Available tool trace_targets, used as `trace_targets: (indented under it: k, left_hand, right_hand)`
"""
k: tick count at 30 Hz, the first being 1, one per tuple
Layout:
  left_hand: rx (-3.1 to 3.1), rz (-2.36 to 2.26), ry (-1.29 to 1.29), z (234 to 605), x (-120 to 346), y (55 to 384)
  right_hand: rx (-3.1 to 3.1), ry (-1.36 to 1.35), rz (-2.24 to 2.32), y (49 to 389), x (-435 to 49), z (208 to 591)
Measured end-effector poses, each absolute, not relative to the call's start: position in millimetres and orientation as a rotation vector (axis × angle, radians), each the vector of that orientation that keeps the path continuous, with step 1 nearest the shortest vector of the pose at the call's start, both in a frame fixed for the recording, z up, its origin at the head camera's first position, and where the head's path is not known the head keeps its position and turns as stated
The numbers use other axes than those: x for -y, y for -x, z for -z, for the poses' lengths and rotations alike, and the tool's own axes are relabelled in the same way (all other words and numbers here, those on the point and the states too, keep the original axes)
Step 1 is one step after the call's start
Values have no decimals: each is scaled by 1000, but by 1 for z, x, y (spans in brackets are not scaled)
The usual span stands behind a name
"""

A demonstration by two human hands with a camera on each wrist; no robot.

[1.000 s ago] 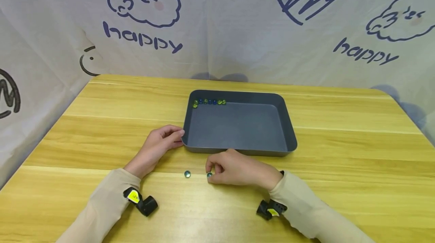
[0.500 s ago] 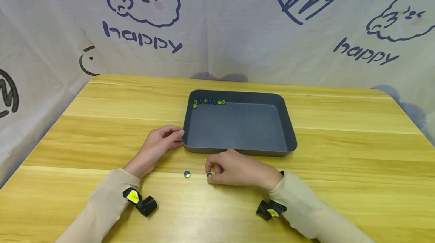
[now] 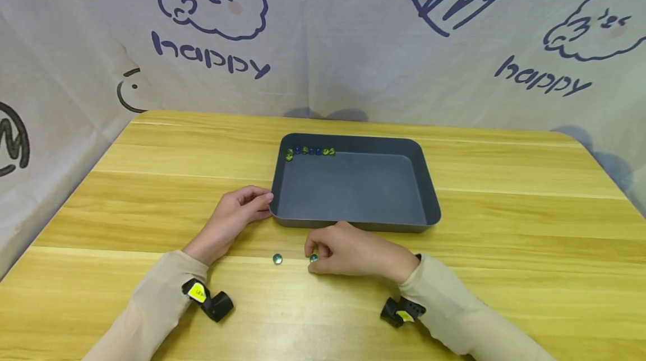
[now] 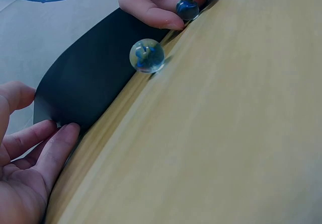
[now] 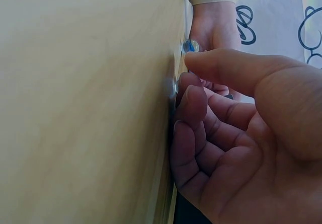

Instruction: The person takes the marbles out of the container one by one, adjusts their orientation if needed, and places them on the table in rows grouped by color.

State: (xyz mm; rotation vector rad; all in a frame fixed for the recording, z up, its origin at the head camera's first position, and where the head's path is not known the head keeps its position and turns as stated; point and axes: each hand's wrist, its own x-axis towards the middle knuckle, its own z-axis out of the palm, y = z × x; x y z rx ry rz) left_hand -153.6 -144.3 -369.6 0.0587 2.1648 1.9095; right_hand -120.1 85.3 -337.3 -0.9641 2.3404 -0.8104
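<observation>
In the head view my left hand (image 3: pixel 234 218) rests on the table with its fingertips against the near left corner of the dark grey tray (image 3: pixel 353 193). The left wrist view shows its fingers touching the tray's outer wall (image 4: pixel 80 88). My right hand (image 3: pixel 348 249), in front of the tray, has thumb and index finger curled about a small blue-tinted glass marble (image 3: pixel 313 258), low at the tabletop. A second clear marble (image 3: pixel 277 259) with blue inside lies to its left, between the hands. The right wrist view shows this second marble (image 5: pixel 190 45) just beyond the thumb; the other fingers are curled.
Several yellow-green and blue marbles (image 3: pixel 312 151) line the tray's back wall from its left corner. The wooden table (image 3: pixel 504 209) extends on both sides. Behind it hangs a white cloth (image 3: pixel 353 69) with drawings. Small cameras (image 3: pixel 219 306) are strapped to both wrists.
The marble at my right hand has shifted slightly right, deeper between thumb and index finger. My left hand, the tray and the other marbles keep their places.
</observation>
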Motion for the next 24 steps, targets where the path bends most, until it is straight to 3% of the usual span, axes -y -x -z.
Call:
trace_targets:
  k: [24]
  left_hand:
    - [-2169,-1906,-56,368,144,153]
  right_hand:
    - [-2318,942,808,120,-88,335]
